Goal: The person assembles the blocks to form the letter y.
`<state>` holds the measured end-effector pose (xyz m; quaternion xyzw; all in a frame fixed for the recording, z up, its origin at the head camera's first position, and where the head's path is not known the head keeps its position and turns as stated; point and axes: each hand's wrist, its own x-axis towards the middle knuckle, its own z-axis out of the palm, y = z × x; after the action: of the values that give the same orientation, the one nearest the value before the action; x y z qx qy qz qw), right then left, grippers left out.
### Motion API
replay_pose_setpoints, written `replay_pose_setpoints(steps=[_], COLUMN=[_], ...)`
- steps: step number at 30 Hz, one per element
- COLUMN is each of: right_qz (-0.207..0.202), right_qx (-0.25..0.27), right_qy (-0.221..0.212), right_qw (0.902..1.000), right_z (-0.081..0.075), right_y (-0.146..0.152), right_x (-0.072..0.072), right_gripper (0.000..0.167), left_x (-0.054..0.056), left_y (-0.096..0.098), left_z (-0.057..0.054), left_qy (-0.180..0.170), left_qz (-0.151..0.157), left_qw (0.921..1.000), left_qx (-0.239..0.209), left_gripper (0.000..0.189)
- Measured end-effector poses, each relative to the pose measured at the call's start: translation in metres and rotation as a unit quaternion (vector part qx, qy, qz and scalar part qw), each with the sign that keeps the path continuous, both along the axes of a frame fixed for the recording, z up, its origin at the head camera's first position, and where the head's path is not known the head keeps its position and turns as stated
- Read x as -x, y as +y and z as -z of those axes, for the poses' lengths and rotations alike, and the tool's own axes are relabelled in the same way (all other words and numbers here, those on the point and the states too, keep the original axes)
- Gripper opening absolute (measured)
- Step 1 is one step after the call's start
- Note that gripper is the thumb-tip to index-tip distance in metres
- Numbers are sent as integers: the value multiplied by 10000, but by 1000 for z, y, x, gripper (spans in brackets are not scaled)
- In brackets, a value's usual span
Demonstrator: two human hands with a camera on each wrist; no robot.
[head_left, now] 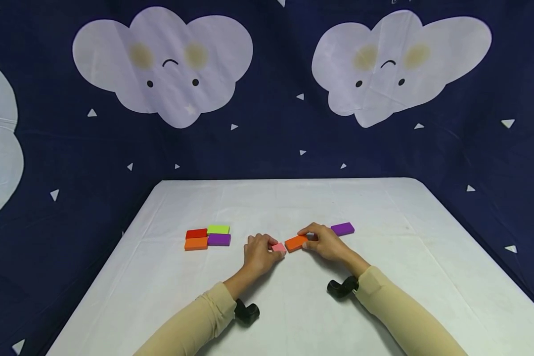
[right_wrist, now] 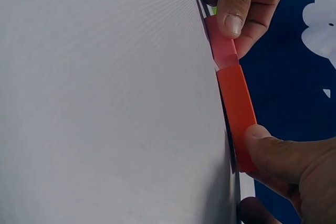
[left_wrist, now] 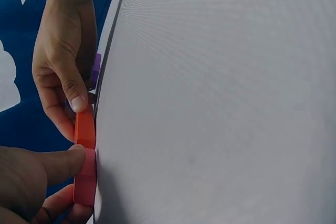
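Observation:
Near the middle of the white table, my left hand (head_left: 259, 255) pinches a pink block (head_left: 278, 248) between thumb and fingers. Just right of it, an orange block (head_left: 295, 243) lies at a slant, its right end pinched by my right hand (head_left: 327, 242). In the head view a narrow gap separates the two blocks' facing ends. The right wrist view shows the thumb on the long side of the orange block (right_wrist: 237, 114), with the pink block (right_wrist: 222, 43) end to end beyond it. A purple block (head_left: 342, 229) lies just past the right hand's knuckles.
To the left, a red block (head_left: 197, 233), a lime green block (head_left: 218, 229), another orange block (head_left: 196, 244) and a second purple block (head_left: 219, 240) sit together in two rows. Behind the white table (head_left: 276, 202) hangs a dark blue cloth (head_left: 276, 138) printed with clouds.

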<state>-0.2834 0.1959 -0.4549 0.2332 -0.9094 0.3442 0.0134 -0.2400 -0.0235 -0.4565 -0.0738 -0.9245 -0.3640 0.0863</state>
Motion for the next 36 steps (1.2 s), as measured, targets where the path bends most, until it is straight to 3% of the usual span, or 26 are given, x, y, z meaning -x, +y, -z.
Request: replay_pose_setpoints(steps=[12,27,36], right_qz=[-8,794,1169], right_qx=[-4,6,-40], right_qy=[29,134,202], right_qw=[10000,9968,9929], right_z=[0,-2,1], right_y=[1,-4,-10], right_x=[0,-15,-21], right_gripper=[40,44,39], left_x=[-1,9,14], left_y=[-2,-25,-29], left_z=[-2,-5,-6], left_qy=[-33,-394,-571], left_qz=[133,1070,1485], left_qw=[9999,9912,9862], left_qx=[-74,-666,-469], left_gripper=[37,36,35])
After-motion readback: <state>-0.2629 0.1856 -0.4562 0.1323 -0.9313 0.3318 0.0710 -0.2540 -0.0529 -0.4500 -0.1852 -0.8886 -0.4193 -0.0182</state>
